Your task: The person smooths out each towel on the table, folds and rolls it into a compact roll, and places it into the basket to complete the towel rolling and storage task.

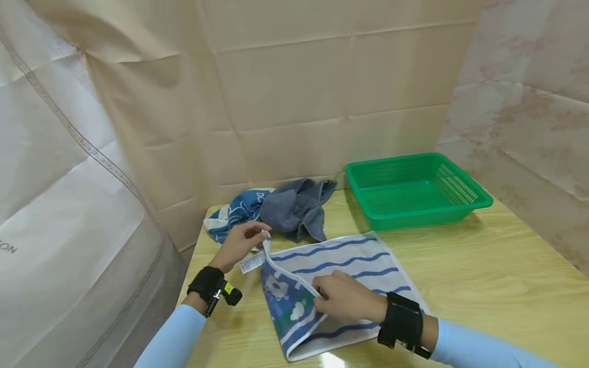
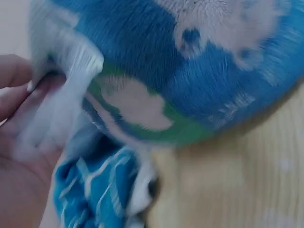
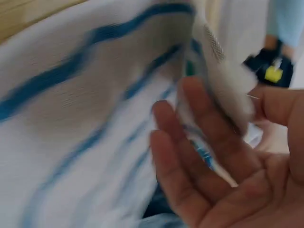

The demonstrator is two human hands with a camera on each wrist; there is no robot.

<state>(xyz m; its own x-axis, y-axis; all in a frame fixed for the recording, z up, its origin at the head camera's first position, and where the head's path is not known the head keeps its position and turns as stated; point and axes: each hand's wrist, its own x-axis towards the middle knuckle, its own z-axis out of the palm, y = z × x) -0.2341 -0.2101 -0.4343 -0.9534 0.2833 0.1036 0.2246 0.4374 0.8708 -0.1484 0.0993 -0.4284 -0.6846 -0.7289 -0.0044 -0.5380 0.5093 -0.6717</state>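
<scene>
Behind each hand I wear one black wristband, then light blue sleeve; left wristband has small yellow-marked device.

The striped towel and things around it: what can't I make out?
Wording on the tag: head view, too small.
Underside of the striped towel: head view, beneath its striped side.
Part of the blue cloth: head view, behind the left hand.
Small towel marks: left wrist view, blurred.
Rest of the left sleeve: head view, cut by bottom edge.
</scene>
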